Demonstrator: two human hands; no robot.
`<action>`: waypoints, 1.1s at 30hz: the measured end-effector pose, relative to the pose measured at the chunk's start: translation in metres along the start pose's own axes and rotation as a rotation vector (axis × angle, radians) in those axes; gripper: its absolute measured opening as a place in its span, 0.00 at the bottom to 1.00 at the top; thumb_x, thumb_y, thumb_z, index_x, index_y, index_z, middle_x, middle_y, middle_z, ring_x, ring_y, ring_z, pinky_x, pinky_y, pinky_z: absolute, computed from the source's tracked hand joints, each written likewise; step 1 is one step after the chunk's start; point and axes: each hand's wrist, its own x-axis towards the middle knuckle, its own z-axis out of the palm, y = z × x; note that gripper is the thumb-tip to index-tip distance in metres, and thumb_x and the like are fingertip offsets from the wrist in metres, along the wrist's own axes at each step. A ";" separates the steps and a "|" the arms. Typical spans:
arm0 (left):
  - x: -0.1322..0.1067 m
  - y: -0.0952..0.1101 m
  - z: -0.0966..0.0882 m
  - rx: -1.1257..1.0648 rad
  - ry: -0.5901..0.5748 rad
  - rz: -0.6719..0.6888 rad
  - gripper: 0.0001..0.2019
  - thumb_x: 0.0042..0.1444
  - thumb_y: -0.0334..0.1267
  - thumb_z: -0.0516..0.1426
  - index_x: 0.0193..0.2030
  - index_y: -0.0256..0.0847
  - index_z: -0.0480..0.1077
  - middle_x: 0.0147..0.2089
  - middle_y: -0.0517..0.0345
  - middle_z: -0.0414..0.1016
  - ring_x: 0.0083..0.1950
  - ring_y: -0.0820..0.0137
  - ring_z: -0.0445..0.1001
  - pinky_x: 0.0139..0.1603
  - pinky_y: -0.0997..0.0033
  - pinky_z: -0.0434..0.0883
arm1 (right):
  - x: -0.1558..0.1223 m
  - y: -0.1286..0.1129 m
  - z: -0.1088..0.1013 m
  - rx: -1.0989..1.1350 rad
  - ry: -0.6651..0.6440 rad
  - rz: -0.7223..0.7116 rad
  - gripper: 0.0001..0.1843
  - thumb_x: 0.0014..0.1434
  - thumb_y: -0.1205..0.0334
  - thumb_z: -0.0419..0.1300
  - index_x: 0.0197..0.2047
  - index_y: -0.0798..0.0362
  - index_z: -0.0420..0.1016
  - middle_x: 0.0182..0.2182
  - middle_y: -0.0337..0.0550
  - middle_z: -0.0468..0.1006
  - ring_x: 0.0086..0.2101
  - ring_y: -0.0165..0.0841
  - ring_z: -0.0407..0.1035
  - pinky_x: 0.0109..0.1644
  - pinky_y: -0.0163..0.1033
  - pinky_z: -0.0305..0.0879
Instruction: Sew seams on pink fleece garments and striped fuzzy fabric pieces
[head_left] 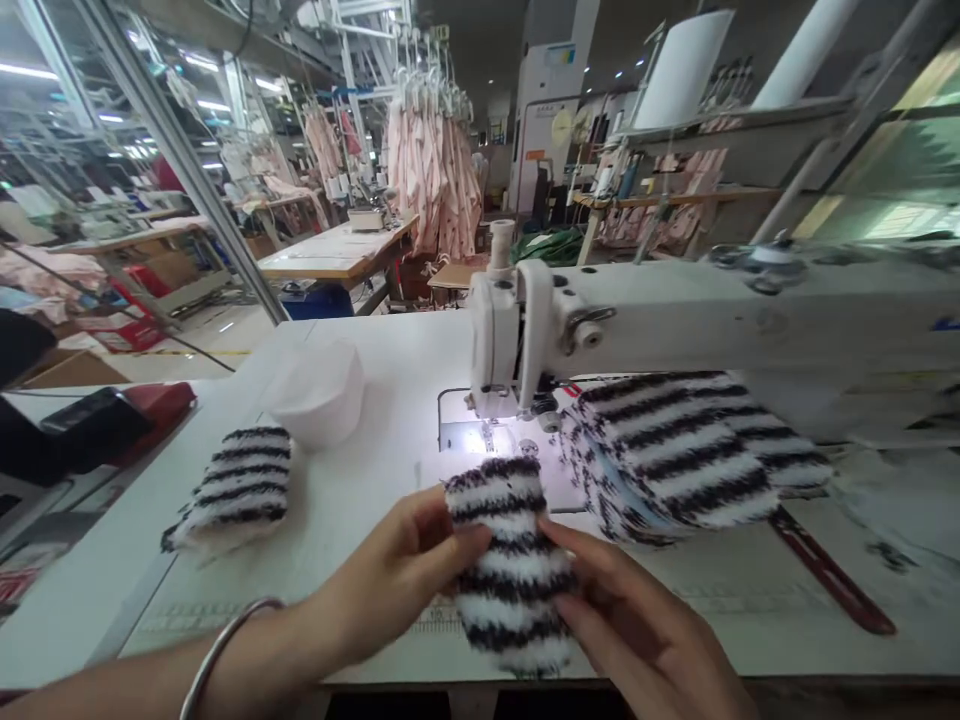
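A strip of black-and-white striped plush fabric (514, 570) lies between my hands, in front of the sewing machine's needle area. My left hand (397, 570) grips its left edge, thumb on top and fingers beneath. On the right edge, my right hand (637, 610) pinches the same piece between thumb and fingers. The fabric's far end comes close to the lit presser foot (491, 435) of the white sewing machine (637, 315); I cannot tell whether it touches. A stack of striped plush pieces (675, 450) rests under the machine arm.
A smaller striped bundle (244, 485) and a white rounded piece (319, 390) sit left on the white table (390, 350). Dark red scissors or snips (832, 570) lie at right. Thread cones (682, 65) stand above. Pink garments (431, 170) hang behind.
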 end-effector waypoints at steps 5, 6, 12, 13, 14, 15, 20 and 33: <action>0.019 0.009 -0.045 0.540 0.137 0.216 0.11 0.56 0.41 0.57 0.41 0.36 0.71 0.38 0.53 0.75 0.38 0.67 0.72 0.37 0.72 0.69 | 0.036 -0.004 0.035 -0.096 -0.086 -0.022 0.16 0.58 0.52 0.56 0.50 0.42 0.72 0.28 0.35 0.72 0.25 0.29 0.67 0.29 0.34 0.63; 0.024 0.006 -0.052 0.650 0.139 0.206 0.10 0.56 0.41 0.57 0.40 0.36 0.71 0.36 0.53 0.75 0.37 0.67 0.72 0.35 0.72 0.69 | 0.042 0.000 0.039 -0.196 -0.099 -0.050 0.15 0.59 0.53 0.56 0.48 0.43 0.72 0.26 0.35 0.71 0.23 0.29 0.66 0.28 0.35 0.62; 0.035 -0.011 -0.066 0.898 0.125 0.174 0.09 0.54 0.41 0.58 0.38 0.36 0.70 0.31 0.55 0.73 0.31 0.70 0.69 0.30 0.73 0.65 | 0.045 0.018 0.044 -0.470 -0.116 -0.156 0.13 0.60 0.56 0.54 0.47 0.45 0.71 0.25 0.36 0.73 0.23 0.31 0.66 0.29 0.37 0.60; 0.034 -0.010 -0.065 0.887 0.122 0.173 0.10 0.55 0.41 0.58 0.39 0.37 0.70 0.32 0.55 0.73 0.31 0.70 0.70 0.30 0.74 0.65 | 0.044 0.018 0.043 -0.475 -0.114 -0.156 0.14 0.60 0.56 0.54 0.49 0.45 0.71 0.26 0.36 0.73 0.23 0.31 0.66 0.29 0.36 0.60; 0.033 -0.007 -0.063 0.882 0.116 0.166 0.10 0.55 0.41 0.58 0.40 0.37 0.70 0.32 0.55 0.73 0.31 0.70 0.70 0.29 0.74 0.64 | 0.043 0.016 0.040 -0.479 -0.113 -0.158 0.14 0.61 0.55 0.54 0.50 0.45 0.70 0.27 0.35 0.73 0.22 0.30 0.66 0.28 0.36 0.60; 0.033 -0.005 -0.062 0.880 0.109 0.155 0.10 0.55 0.42 0.57 0.40 0.37 0.70 0.32 0.55 0.73 0.31 0.70 0.70 0.29 0.74 0.64 | 0.042 0.015 0.038 -0.481 -0.107 -0.166 0.15 0.61 0.55 0.54 0.51 0.44 0.70 0.27 0.35 0.73 0.21 0.29 0.65 0.27 0.35 0.60; 0.033 0.001 -0.062 0.929 0.059 0.095 0.13 0.56 0.45 0.57 0.43 0.39 0.68 0.34 0.57 0.74 0.32 0.71 0.70 0.29 0.74 0.64 | 0.042 0.013 0.037 -0.481 -0.102 -0.234 0.16 0.61 0.60 0.54 0.52 0.48 0.70 0.26 0.35 0.75 0.23 0.28 0.69 0.26 0.32 0.63; 0.063 0.014 -0.055 1.345 0.113 0.135 0.06 0.56 0.38 0.55 0.35 0.39 0.70 0.30 0.60 0.74 0.30 0.72 0.69 0.31 0.73 0.60 | 0.036 0.024 0.046 -0.643 -0.016 -0.471 0.18 0.64 0.64 0.48 0.54 0.58 0.68 0.38 0.45 0.79 0.33 0.36 0.76 0.30 0.40 0.74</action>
